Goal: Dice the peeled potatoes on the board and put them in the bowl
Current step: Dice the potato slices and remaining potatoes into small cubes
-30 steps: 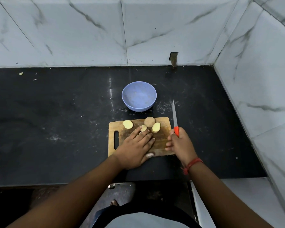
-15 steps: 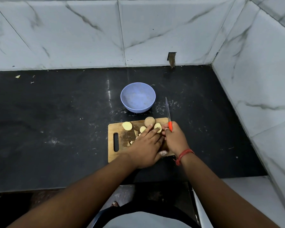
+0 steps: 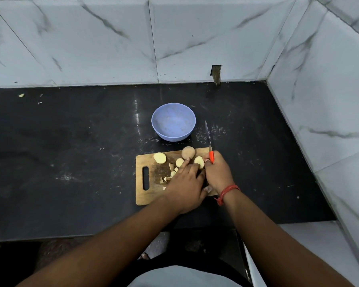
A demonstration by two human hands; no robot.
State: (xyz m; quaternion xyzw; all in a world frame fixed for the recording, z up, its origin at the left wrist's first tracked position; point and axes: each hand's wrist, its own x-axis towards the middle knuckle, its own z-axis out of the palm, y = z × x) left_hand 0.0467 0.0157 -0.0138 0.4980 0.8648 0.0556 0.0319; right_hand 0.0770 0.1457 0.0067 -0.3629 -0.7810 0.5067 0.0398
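Observation:
A wooden cutting board (image 3: 148, 195) lies on the black counter with potato pieces on it: a half (image 3: 159, 157) at the far left, a rounded piece (image 3: 188, 152) at the far edge, a slice (image 3: 199, 161) and several small chunks (image 3: 171, 171). My left hand (image 3: 184, 187) lies over the board, fingers stretched to the slices. My right hand (image 3: 218, 172) grips an orange-handled knife (image 3: 208, 137), blade pointing away over the board's far right corner. The blue bowl (image 3: 173, 122) stands just beyond the board.
Marble-tiled walls close off the back and the right side of the counter (image 3: 71, 152). Small scraps (image 3: 21, 95) lie at the far left near the wall. The counter's front edge runs below my forearms.
My right hand moved the knife left, from beside the board to its far right corner. My left hand slid forward toward the slices, uncovering small chunks on the board.

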